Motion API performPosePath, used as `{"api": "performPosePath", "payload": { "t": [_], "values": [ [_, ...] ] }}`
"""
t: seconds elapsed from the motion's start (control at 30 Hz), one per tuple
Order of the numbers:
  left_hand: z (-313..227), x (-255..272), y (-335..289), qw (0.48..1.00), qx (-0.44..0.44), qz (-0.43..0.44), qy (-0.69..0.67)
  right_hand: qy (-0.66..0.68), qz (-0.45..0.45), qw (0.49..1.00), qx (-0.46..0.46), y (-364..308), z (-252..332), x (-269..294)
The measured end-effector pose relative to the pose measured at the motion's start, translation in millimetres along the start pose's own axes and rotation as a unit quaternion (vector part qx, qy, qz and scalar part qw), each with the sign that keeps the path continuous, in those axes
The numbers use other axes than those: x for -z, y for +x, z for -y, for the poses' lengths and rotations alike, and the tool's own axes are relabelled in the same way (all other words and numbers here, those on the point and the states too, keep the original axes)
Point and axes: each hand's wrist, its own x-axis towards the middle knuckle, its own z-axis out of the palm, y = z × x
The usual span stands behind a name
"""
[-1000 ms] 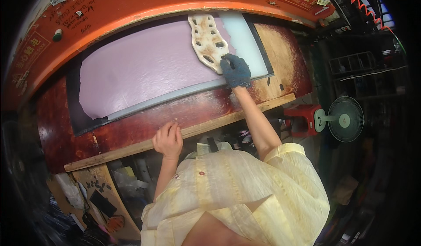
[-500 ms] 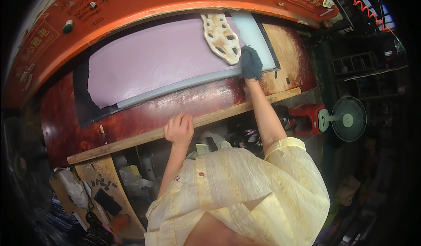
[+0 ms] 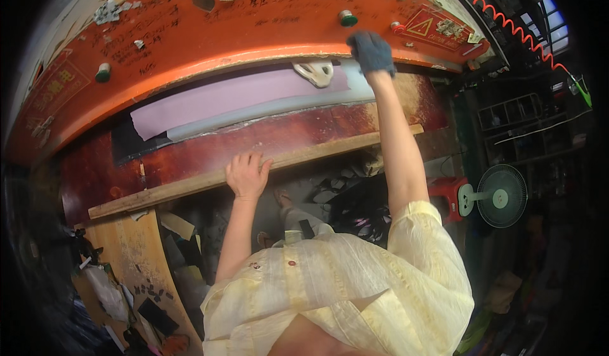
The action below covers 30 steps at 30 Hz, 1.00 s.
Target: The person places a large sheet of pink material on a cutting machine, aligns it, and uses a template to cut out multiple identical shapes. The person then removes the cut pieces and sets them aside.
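Note:
My left hand [image 3: 247, 175] rests on the wooden edge strip [image 3: 304, 152] of the work table, its fingers spread, holding nothing. A dark blue glove covers my right hand [image 3: 372, 53], which is raised in front of the orange machine beam [image 3: 254, 26], just below a green push button [image 3: 347, 18]. The glove hides how its fingers are set. Behind the left hand, a lilac sheet [image 3: 222, 105] lies on a pale board [image 3: 279, 102]. On the sheet is a cream slotted plate [image 3: 315, 74] with a rounded end; the beam hides its far part.
Another green button [image 3: 103, 72] and a red button [image 3: 398, 27] sit on the beam. A red coiled hose [image 3: 501, 13] hangs at the upper right. To the right stand a fan [image 3: 501, 195] and a red stool [image 3: 446, 197]. Scraps lie on a wooden board [image 3: 136, 254] at lower left.
My right hand has left the slotted plate and moved up to the beam. The beam now covers more of the plate and sheet. My left hand's fingers have spread on the edge.

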Motion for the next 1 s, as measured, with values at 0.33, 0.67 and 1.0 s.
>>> {"api": "performPosePath", "payload": {
  "t": [0.33, 0.67, 1.0],
  "values": [
    [-6, 20, -51, 0.995, -0.001, 0.058, 0.083, -0.257, 0.158, 0.891, 0.339, -288, -170, 25],
    [-7, 9, -44, 0.988, 0.027, 0.072, 0.134, -0.41, 0.281, 0.867, -0.032, -437, -264, 60],
    [-11, 20, -19, 0.984, 0.041, 0.117, 0.127, -0.418, 0.242, 0.874, 0.055, -455, -232, 44]
  ]
}}
